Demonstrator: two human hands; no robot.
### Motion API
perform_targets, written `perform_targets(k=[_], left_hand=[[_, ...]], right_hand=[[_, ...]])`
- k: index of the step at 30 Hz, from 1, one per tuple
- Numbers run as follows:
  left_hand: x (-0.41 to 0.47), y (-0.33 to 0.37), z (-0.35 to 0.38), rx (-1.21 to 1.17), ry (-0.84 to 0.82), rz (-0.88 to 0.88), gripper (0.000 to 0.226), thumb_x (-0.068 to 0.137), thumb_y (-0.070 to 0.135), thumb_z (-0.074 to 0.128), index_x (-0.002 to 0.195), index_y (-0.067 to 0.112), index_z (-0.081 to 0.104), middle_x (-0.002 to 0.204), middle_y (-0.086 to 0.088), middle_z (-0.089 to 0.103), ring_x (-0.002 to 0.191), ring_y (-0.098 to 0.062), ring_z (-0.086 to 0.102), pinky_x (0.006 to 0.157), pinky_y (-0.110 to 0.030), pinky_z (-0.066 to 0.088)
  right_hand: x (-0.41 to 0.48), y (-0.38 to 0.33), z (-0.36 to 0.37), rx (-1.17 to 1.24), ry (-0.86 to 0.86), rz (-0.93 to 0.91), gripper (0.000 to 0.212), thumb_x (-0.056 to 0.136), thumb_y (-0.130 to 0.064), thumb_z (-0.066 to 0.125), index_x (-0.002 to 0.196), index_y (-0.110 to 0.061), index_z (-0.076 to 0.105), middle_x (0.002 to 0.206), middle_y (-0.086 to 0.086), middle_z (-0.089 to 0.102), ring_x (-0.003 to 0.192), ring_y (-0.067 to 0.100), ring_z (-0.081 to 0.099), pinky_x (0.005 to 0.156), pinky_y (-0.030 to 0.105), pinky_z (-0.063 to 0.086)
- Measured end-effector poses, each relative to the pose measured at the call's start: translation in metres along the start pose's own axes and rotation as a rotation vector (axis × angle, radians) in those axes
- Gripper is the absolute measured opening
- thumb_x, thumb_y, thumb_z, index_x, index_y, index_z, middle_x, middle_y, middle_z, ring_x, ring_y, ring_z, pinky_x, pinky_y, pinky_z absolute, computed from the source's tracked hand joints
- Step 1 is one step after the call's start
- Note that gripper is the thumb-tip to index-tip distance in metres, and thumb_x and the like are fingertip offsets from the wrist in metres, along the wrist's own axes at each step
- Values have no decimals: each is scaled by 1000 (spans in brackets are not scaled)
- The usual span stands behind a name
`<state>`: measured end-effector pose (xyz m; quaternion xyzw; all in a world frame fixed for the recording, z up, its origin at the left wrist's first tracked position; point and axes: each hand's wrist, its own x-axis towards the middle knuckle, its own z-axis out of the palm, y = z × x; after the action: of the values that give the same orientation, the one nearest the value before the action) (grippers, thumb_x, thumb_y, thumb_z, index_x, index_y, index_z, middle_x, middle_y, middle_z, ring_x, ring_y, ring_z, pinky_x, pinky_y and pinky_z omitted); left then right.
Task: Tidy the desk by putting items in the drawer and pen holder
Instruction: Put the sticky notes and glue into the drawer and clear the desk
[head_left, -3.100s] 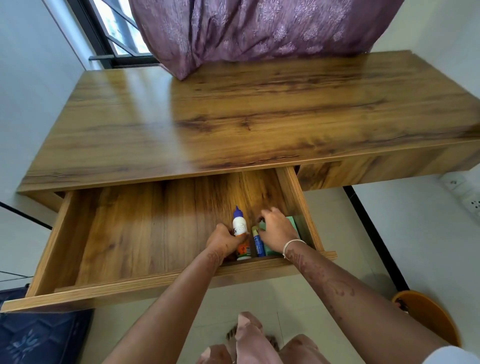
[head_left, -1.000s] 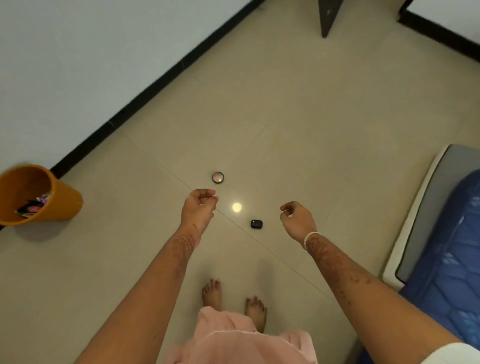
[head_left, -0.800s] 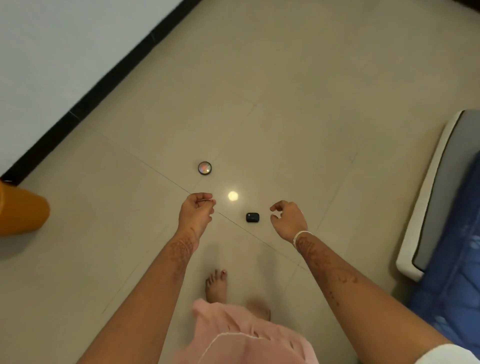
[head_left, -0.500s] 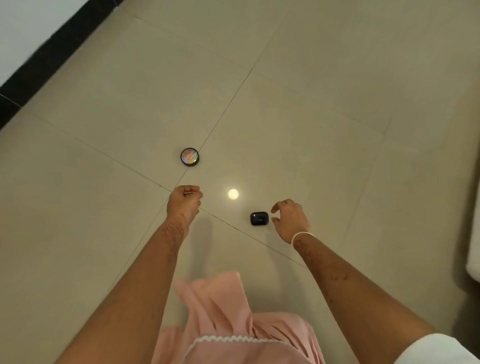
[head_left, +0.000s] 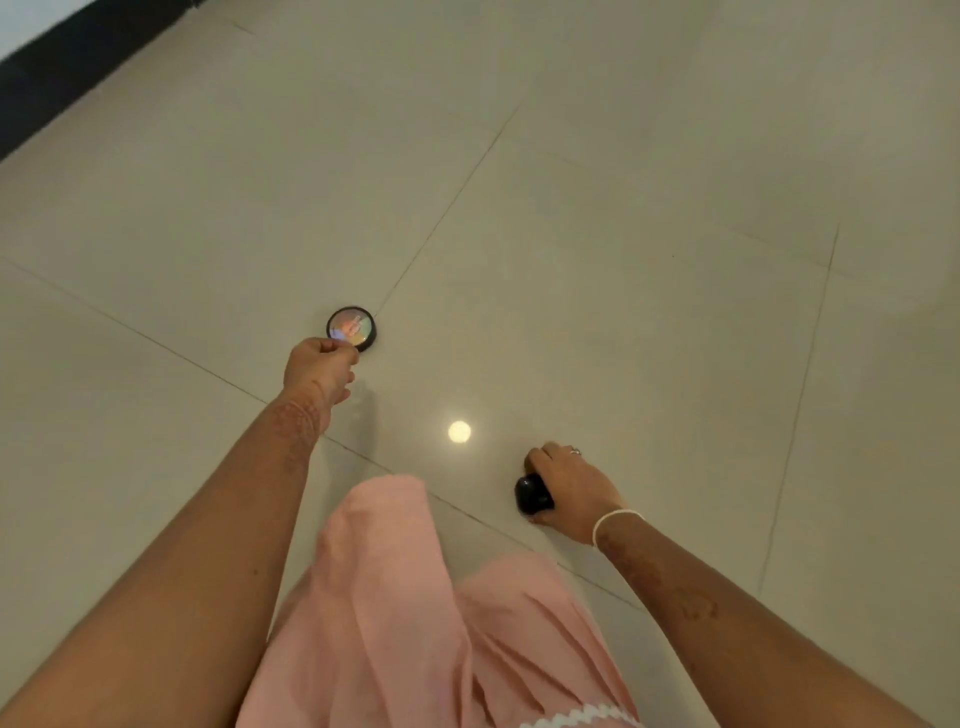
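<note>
Case: small black case (head_left: 531, 493), rounded and glossy, down on the floor (head_left: 649, 218), tucked under the fingers of the right hand (head_left: 569, 488)
Right hand grip: fingers curled over the top of the case, thumb coming in from the near side, so it's properly gripped; whether it has left the tile, can't tell
Disc: round disc (head_left: 351, 327), black rim, rainbow-shiny face, lying flat just past the fingertips of the left hand (head_left: 318, 371)
Left hand grip: fingers bunched in tight, thumb against the index; the tips overlap the disc's near edge, honestly can't tell if they touch it
Between the hands: bright round light spot (head_left: 460, 432) reflected on the tile, a bit left of the right fingers
Wrist stuff: white bracelet (head_left: 615, 519) behind the right fingers, ring (head_left: 574, 451) on one of them
Tiles: pale, glossy, thin grout lines
Nearer than both hands: pink garment (head_left: 415, 623)
</note>
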<state>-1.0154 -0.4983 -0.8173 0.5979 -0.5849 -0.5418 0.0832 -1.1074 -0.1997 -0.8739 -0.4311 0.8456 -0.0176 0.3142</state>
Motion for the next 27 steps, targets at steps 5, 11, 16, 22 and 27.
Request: perform_targets(k=[5, 11, 16, 22, 27], left_hand=[[31, -9, 1, 166, 74, 92, 22, 89, 24, 63, 108, 14, 57, 119, -14, 62, 106, -31, 60, 91, -37, 52], [58, -6, -4, 474, 13, 254, 61, 83, 20, 68, 137, 8, 42, 137, -20, 41, 122, -35, 47, 97, -34, 40], [77, -11, -11, 616, -57, 313, 72, 87, 19, 65, 147, 9, 27, 148, -19, 33, 133, -35, 37, 105, -39, 36], [83, -11, 0, 711, -136, 338, 93, 78, 28, 77, 150, 10, 21, 149, -16, 35, 135, -35, 36, 107, -42, 37], [78, -11, 19, 968, -77, 425, 81, 86, 27, 69, 150, 14, 21, 148, -14, 33, 130, -34, 41, 100, -45, 44]], right_hand=[[25, -7, -32, 199, 7, 23, 45, 76, -35, 71, 101, -22, 36, 97, 1, 59, 84, 21, 56, 70, 32, 47], [75, -36, -92, 794, 167, 102, 50, 78, -30, 77, 116, -18, 46, 106, 4, 59, 83, 21, 62, 65, 30, 56], [92, -58, -104, 1091, 156, 120, 48, 84, -26, 72, 126, -13, 53, 104, 6, 62, 69, 15, 61, 60, 22, 54], [89, -69, -105, 1229, 100, 135, 40, 82, -24, 74, 118, -15, 59, 100, 6, 63, 64, 14, 60, 67, 24, 58], [82, -59, -112, 1207, 127, 152, 32, 82, -25, 75, 110, -21, 61, 98, 3, 66, 62, 11, 62, 61, 21, 56]])
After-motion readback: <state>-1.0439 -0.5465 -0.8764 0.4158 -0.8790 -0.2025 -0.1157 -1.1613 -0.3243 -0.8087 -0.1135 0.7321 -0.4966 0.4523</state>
